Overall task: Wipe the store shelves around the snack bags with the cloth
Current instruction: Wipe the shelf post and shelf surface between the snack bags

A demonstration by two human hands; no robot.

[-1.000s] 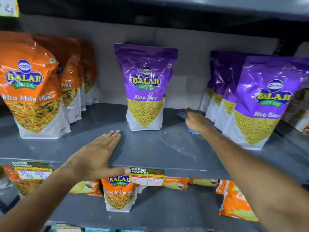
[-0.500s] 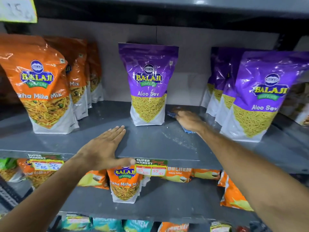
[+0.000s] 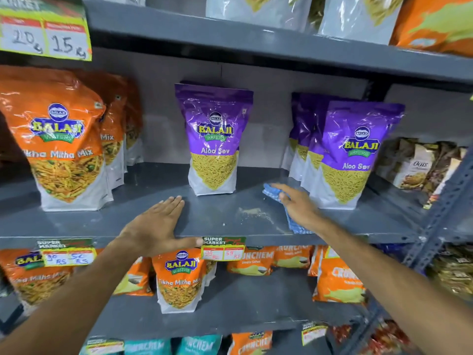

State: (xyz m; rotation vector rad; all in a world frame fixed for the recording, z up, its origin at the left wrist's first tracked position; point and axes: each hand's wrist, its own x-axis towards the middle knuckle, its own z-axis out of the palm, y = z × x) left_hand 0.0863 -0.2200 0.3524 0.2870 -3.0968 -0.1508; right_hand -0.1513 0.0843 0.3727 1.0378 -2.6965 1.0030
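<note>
The cloth point(image 3: 277, 198) is a blue checked rag, soft and light by the look of it; it should bunch and drag easily, so pressing it flat under the palm seems the best hold. It lies on the middle shelf point(image 3: 217, 213), between the single purple bag point(image 3: 213, 139) and the row of purple bags point(image 3: 355, 155) on the right. The right hand point(image 3: 298, 204) lies on top of it, fingers stretched out and pressing down, not curled around it. The left hand point(image 3: 156, 225) rests flat and empty on the shelf's near edge, thumb by the price tag point(image 3: 224, 248). A patch of crumbs point(image 3: 253, 212) sits just left of the cloth. The bags look light and easy to topple. Orange bags point(image 3: 58, 139) stand at far left, well apart.
</note>
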